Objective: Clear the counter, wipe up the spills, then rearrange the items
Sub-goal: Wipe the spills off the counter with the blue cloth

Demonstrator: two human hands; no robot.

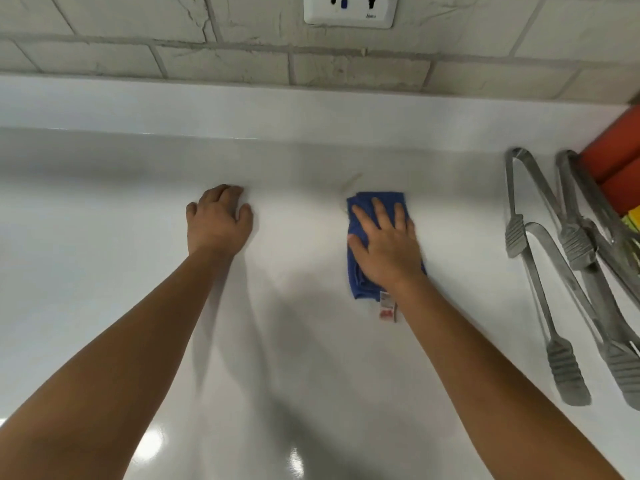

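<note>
Nearest me, both forearms reached out over the white counter [104,271], which shone w/ glare spots at the near edge. Off to the right, two or three pairs of steel tongs [540,271] lay side by side w/ their handles partly crossing, prob. shoved over there to open up the wiping area.

Mid-counter, the right hand [386,242] lay flat on a folded blue cloth [356,271], fingers straight and spread, pressing down rather than clutching it; a flat palm spreads pressure for the wipe, I reckoned. A white-and-red tag [388,308] stuck out from the cloth's near edge. The left hand [218,220] rested on the bare counter well apart from the cloth, fingers loosely curled, holding nothing, likely bracing the body.

Just beyond the cloth's far corner, a faint brownish streak [351,181] marked the surface, seemingly the spill left to catch; cloth nearly touching it. So: wiping stage, rearranging not yet begun.

Farther back, red cylinders [609,157] sat at the right edge. Behind, grey tiled wall [207,60] w/ a white socket [349,12] up top.
</note>
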